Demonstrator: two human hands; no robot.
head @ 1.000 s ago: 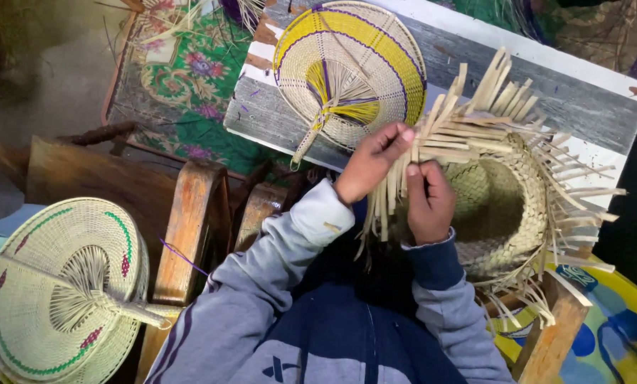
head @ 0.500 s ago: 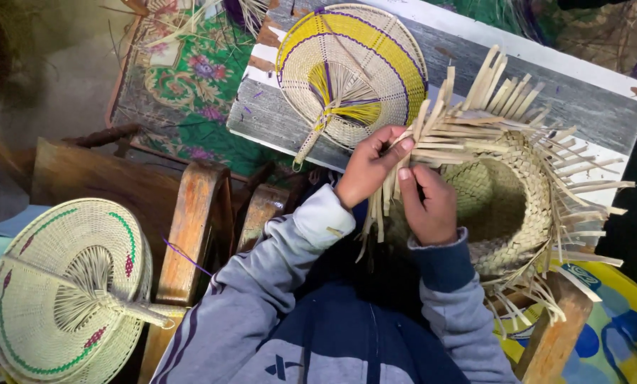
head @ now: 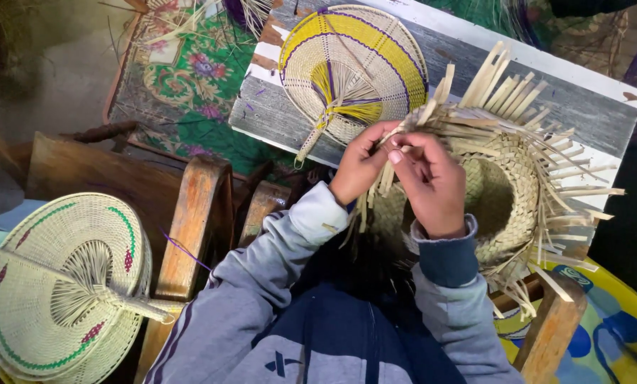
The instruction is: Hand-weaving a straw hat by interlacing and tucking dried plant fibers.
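A half-woven straw basket (head: 517, 192) with loose palm strips sticking out all round its rim rests in front of me. My left hand (head: 359, 169) pinches some strips (head: 404, 131) at the basket's near-left rim. My right hand (head: 433, 183) is raised beside it, fingers closed on the same bunch of strips, and covers part of the rim. Both hands touch at the fingertips.
A round yellow-and-purple woven fan (head: 354, 71) lies on a grey wooden board (head: 588, 107) behind the basket. A cream fan with green and red trim (head: 62, 284) lies at lower left. Wooden chair parts (head: 190, 227) stand left of my arm; a floral mat (head: 183, 78) lies beyond.
My right hand has risen from the basket's lower rim to meet my left hand at the strips. The basket has tilted slightly.
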